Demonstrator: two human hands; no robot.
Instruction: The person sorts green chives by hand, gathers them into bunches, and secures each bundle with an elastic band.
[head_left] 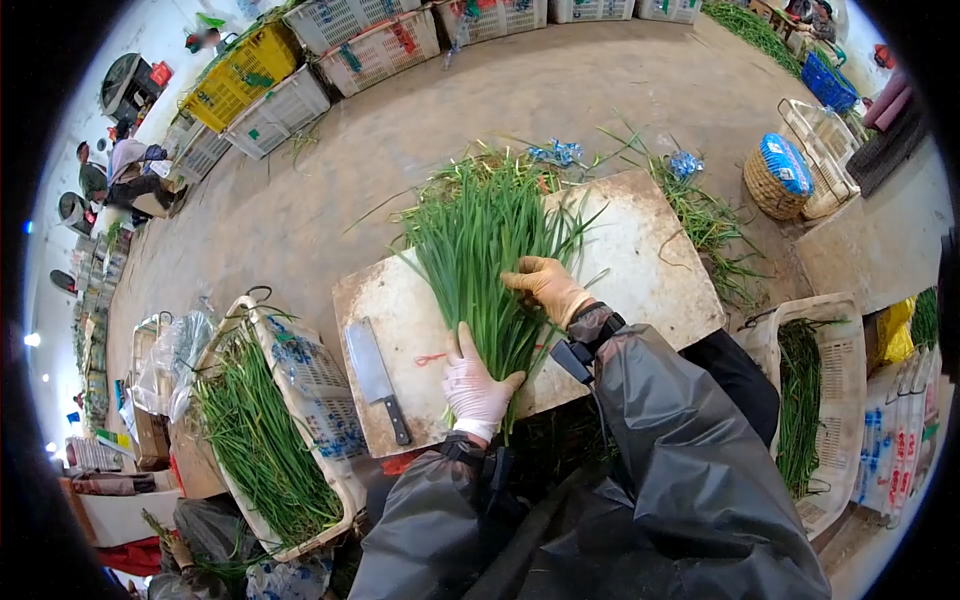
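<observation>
A large bunch of long green leafy stalks lies on a stained white board. My left hand, in a pale glove, wraps round the lower part of the bunch. On the bunch's right side, my right hand, in a tan glove, has its fingers pinched at the leaves; what is between the fingertips is too small to make out. Left of the bunch rests a cleaver with a black handle. A red tie lies near my left hand.
Crates of green stalks stand at the left and right of the board. Loose trimmings lie beyond it on the floor. A wicker basket is at the right. Stacked crates line the back; people sit at the far left.
</observation>
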